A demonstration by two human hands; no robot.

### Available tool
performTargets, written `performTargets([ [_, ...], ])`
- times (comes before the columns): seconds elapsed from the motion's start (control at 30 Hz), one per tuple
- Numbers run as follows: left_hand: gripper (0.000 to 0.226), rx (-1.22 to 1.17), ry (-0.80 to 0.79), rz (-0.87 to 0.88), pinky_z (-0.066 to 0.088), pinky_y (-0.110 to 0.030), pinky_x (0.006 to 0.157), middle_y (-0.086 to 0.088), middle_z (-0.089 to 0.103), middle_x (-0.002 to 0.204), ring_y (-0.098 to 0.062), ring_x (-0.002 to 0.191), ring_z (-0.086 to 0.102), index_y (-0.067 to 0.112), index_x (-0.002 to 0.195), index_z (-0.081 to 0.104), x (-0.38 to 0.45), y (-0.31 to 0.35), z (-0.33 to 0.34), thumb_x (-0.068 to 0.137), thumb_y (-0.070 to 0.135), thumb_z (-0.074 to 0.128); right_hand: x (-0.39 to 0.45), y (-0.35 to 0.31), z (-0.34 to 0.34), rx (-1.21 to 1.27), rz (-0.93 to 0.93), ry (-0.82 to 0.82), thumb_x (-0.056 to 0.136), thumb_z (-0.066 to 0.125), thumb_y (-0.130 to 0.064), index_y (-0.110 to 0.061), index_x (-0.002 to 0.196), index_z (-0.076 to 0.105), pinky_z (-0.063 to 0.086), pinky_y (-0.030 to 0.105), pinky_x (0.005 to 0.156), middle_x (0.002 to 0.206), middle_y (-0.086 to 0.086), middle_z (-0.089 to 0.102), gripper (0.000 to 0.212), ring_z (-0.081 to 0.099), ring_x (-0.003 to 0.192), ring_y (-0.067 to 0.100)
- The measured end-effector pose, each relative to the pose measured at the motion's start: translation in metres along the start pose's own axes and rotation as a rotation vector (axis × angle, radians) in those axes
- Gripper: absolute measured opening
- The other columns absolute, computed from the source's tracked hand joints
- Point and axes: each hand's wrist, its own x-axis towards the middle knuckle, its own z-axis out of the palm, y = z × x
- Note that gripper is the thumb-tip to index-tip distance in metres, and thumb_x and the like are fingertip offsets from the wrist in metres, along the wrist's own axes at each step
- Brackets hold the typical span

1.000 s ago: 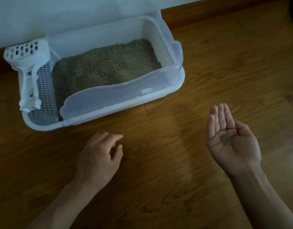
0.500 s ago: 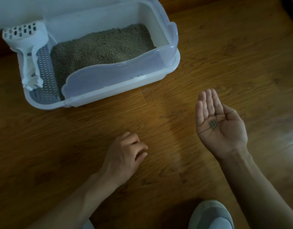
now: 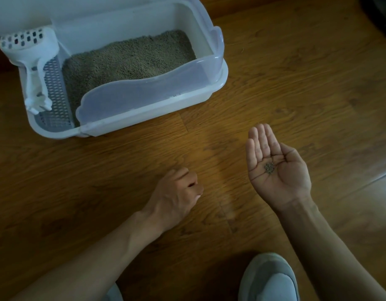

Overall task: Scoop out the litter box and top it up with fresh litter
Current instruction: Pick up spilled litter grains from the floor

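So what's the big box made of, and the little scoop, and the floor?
The litter box looks like smooth plastic: white base, with a cloudy see-through wall that lets the litter show faintly. The litter scoop seems to be hard white plastic too, moulded with slots. The floor looks like wood or wood-look planks: brown grain lines, seams and a slight shine.

A wooden floor of warm brown planks spreads under and all around both hands, its grain running across the view and a seam between boards passing below the right hand. A pale grey slipper sits on the floor near the right forearm, below that hand. Beyond the hands, a white wall meets a dark wooden skirting board.
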Motion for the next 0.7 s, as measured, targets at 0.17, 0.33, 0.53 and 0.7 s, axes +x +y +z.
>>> performTargets([
  [0.17, 0.010, 0.110, -0.037, 0.033, 0.046, -0.032, 0.068, 0.001, 0.058, 0.087, -0.018, 0.081, 0.053, 0.018, 0.087, 0.064, 0.004, 0.002, 0.001, 0.082, 0.019, 0.073, 0.000, -0.001, 0.001, -0.001, 0.001, -0.008, 0.101, 0.030, -0.022, 0.001, 0.100, 0.076, 0.061, 0.038, 0.077, 0.113, 0.011, 0.072, 0.051, 0.070, 0.103, 0.024],
  [0.33, 0.017, -0.127, 0.050, -0.217, 0.041, -0.026, 0.066, 0.009, 0.047, 0.082, -0.010, 0.075, 0.042, 0.024, 0.086, 0.050, -0.002, 0.003, -0.013, 0.100, 0.028, 0.041, -0.002, -0.003, 0.001, -0.012, -0.005, -0.010, 0.101, 0.030, -0.021, 0.001, 0.099, 0.076, 0.061, 0.037, 0.077, 0.111, 0.012, 0.073, 0.051, 0.071, 0.102, 0.024],
  [0.53, 0.034, -0.240, 0.175, -0.339, 0.038, -0.021, 0.056, 0.014, 0.043, 0.068, -0.005, 0.065, 0.046, 0.026, 0.075, 0.048, 0.007, -0.007, -0.047, 0.102, 0.043, 0.035, -0.002, 0.002, 0.003, -0.040, 0.011, -0.010, 0.101, 0.030, -0.021, 0.001, 0.097, 0.077, 0.061, 0.038, 0.076, 0.109, 0.013, 0.073, 0.052, 0.072, 0.099, 0.027],
  [0.7, 0.013, -0.270, 0.246, -0.353, 0.047, -0.027, 0.059, 0.012, 0.050, 0.077, -0.008, 0.073, 0.051, 0.023, 0.083, 0.057, 0.014, -0.009, -0.081, 0.090, 0.034, 0.057, 0.000, 0.009, 0.008, -0.056, 0.042, -0.029, 0.101, 0.030, -0.022, 0.001, 0.097, 0.077, 0.061, 0.038, 0.078, 0.108, 0.014, 0.073, 0.052, 0.072, 0.098, 0.027],
])
